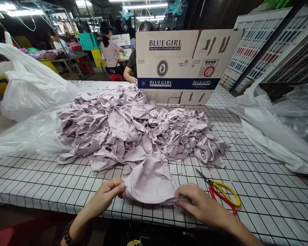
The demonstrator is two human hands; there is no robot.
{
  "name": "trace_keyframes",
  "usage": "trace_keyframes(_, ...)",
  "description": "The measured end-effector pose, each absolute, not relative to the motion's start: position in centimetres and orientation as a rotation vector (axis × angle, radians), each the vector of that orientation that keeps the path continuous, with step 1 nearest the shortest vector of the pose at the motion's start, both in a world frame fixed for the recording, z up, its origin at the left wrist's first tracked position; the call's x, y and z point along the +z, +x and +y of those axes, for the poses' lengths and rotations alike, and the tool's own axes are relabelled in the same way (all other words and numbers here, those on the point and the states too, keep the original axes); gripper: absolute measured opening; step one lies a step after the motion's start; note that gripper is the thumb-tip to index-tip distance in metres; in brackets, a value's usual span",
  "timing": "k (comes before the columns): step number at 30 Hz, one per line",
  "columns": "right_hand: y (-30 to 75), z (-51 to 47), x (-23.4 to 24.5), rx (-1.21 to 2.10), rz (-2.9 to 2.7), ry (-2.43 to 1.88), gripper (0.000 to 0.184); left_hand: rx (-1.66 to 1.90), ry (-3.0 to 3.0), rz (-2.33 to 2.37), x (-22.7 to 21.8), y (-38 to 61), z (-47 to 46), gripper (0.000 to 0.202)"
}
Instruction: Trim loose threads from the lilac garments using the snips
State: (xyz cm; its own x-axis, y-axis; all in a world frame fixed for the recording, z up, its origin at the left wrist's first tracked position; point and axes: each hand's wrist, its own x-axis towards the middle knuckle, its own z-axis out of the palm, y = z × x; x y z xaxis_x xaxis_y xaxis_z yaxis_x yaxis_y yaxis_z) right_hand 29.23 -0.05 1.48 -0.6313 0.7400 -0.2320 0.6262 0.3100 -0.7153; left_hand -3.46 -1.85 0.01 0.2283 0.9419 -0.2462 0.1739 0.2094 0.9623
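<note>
Between my hands a pale mauve fabric piece (pixel 151 181) is stretched at the table's front edge, its lower rim curved. My left hand (pixel 106 194) pinches its left corner between thumb and fingers. At the right end, my right hand (pixel 197 201) grips the rim, with its fingertips partly hidden by the cloth. Directly behind lies a big heap of similar mauve fabric pieces (pixel 125 126), and the held piece touches its front. Scissors (pixel 220 191) with one yellow and one red handle lie to the right of my right hand, blades pointing away to the left.
A grid-patterned cloth (pixel 66 184) covers the table. Behind the heap stands a Blue Girl beer carton (pixel 178 68). White plastic bags lie at left (pixel 33 82) and right (pixel 274 130). A co-worker (pixel 111 51) sits farther back; another person's arm (pixel 129 73) shows beside the carton.
</note>
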Motion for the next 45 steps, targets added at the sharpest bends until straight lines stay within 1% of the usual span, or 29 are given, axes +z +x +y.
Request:
trace_keyframes(2, 29.9, 1.9, 3.9, 1.473, -2.101, -1.205, 0.015, 0.934, 1.077, 1.11, 1.5, -3.0, -1.8, 0.035)
trace_keyframes(4, 30.3, 4.7, 6.6, 1.55, -1.835, -1.062, 0.022, 1.104, 0.893, 0.947, 3.3, -2.3, -1.2, 0.03)
trace_keyframes(6, 29.9, 8.0, 8.3, 1.434, -1.707, -1.016, 0.027, 1.227, 0.739, 0.835, 4.5, -1.5, -0.1, 0.025)
trace_keyframes(8, 29.0, 11.3, 8.8, 1.177, -1.749, -1.197, 0.029, 1.296, 0.637, 0.826, 4.6, -0.7, 1.5, 0.022)
trace_keyframes(11, 27.2, 14.9, 7.2, 0.75, -1.891, -1.591, 0.024, 1.361, 0.585, 1.016, 2.6, 0.2, 3.7, 0.025)
trace_keyframes(14, 26.4, 16.2, 4.3, 0.565, -1.934, -1.814, 0.013, 1.342, 0.578, 1.256, -0.3, 0.2, 4.5, 0.03)
trace_keyframes(17, 27.0, 16.3, 2.3, 0.442, -1.947, -1.982, 0.021, 1.322, 0.565, 1.341, -2.0, -0.3, 3.9, 0.032)
trace_keyframes(20, 27.9, 16.4, 2.1, 0.432, -1.996, -2.042, 0.029, 1.3, 0.568, 1.35, -2.4, -0.9, 3.1, 0.034)
trace_keyframes(23, 27.8, 15.3, 3.1, 0.477, -2.091, -1.994, 0.041, 1.188, 0.581, 1.375, -2.3, -1.4, 2.9, 0.034)
trace_keyframes(24, 27.4, 14.5, 3.3, 0.496, -2.12, -1.969, 0.04, 1.161, 0.584, 1.387, -2.3, -1.6, 3.0, 0.033)
trace_keyframes(26, 26.3, 12.0, 3.2, 0.581, -2.182, -1.919, 0.022, 1.15, 0.586, 1.409, -2.2, -2.0, 3.1, 0.029)
trace_keyframes(27, 25.5, 10.4, 2.8, 0.655, -2.218, -1.896, 0.016, 1.153, 0.594, 1.418, -2.2, -2.3, 3.1, 0.028)
trace_keyframes(30, 23.3, 6.0, 0.4, 0.863, -2.281, -1.855, 0.027, 1.098, 0.712, 1.503, -1.9, -3.0, 2.9, 0.028)
trace_keyframes(32, 22.3, 4.2, -1.4, 0.904, -2.242, -1.864, 0.022, 1.005, 0.892, 1.645, -1.6, -3.4, 2.6, 0.029)
trace_keyframes(34, 22.0, 3.5, -2.9, 0.937, -2.151, -1.877, 0.01, 0.923, 1.065, 1.793, -1.4, -3.6, 2.4, 0.03)
trace_keyframes(35, 22.1, 3.4, -3.4, 0.973, -2.099, -1.876, 0.007, 0.889, 1.126, 1.837, -1.3, -3.6, 2.3, 0.031)
trace_keyframes(38, 23.0, 3.8, -4.1, 1.14, -1.945, -1.826, 0.011, 0.822, 1.286, 1.918, -1.3, -3.1, 2.0, 0.03)
trace_keyframes(40, 23.7, 4.0, -4.2, 1.298, -1.844, -1.76, 0.012, 0.909, 1.425, 2.062, -0.9, -2.3, 1.8, 0.022)
trace_keyframes(42, 24.4, 4.1, -4.0, 1.47, -1.742, -1.687, 0.007, 1.147, 1.518, 2.175, -0.1, -0.8, 1.3, 0.026)
trace_keyframes(43, 24.7, 4.2, -3.8, 1.548, -1.698, -1.651, 0.007, 1.261, 1.525, 2.145, 0.4, 0.1, 0.9, 0.03)
trace_keyframes(44, 25.1, 4.3, -3.4, 1.616, -1.661, -1.617, 0.01, 1.311, 1.509, 2.028, 0.9, 1.1, 0.5, 0.027)
trace_keyframes(45, 25.4, 4.3, -2.9, 1.672, -1.633, -1.587, 0.014, 1.268, 1.471, 1.83, 1.3, 2.3, 0.0, 0.02)
